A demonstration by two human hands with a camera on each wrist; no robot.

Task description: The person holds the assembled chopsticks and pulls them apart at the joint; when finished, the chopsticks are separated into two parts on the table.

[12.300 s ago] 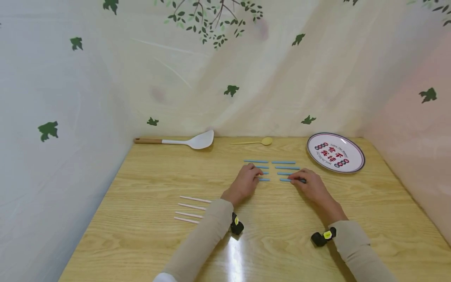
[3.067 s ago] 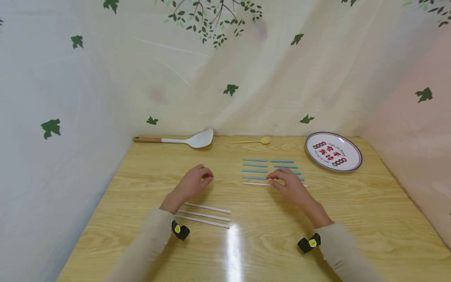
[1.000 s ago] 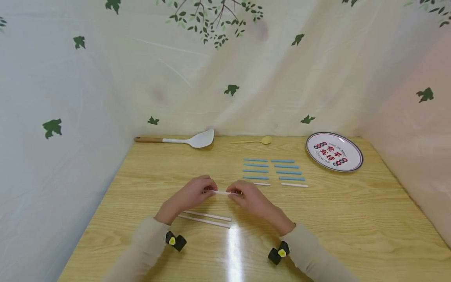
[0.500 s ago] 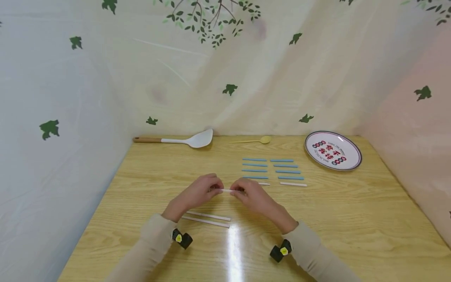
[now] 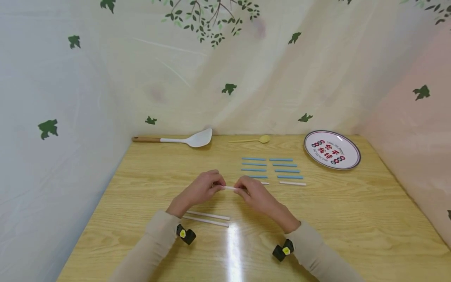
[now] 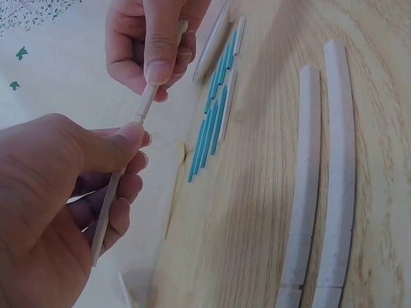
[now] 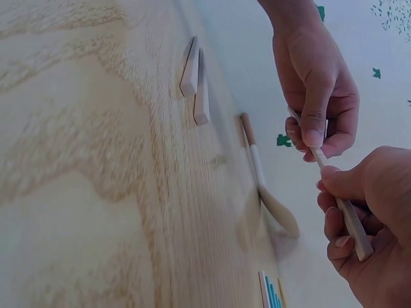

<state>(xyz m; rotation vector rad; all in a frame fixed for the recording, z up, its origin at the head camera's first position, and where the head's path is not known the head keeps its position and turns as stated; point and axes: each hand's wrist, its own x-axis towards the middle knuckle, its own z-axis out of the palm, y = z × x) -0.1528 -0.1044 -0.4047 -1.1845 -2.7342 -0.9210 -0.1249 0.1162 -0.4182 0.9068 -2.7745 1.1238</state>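
Observation:
Both hands hold one pale white chopstick (image 5: pixel 230 187) above the middle of the table. My left hand (image 5: pixel 201 190) pinches one part between thumb and fingers, while my right hand (image 5: pixel 258 196) pinches the other part close by. A seam shows on the chopstick (image 6: pixel 149 97) between the two thumbs in the left wrist view. Under the left wrist lie two whole white chopsticks (image 5: pixel 211 216), side by side. Beyond the right hand, blue chopstick halves (image 5: pixel 290 171) lie in two columns, with a white half (image 5: pixel 292 183) below the right column and another partly covered by the hand.
Along the back edge lie a white spatula (image 5: pixel 200 138) with a wooden handle and a yellow spoon (image 5: pixel 264 139). A printed plate (image 5: pixel 347 162) stands at the back right. Printed cloth (image 5: pixel 169 78) encloses the wooden table (image 5: pixel 352 219) behind and at both sides.
Since the earliest frame, one white chopstick has become two halves below the blue ones, and another has been picked up. Lately both hands have drifted slightly up with it, the left also rightward.

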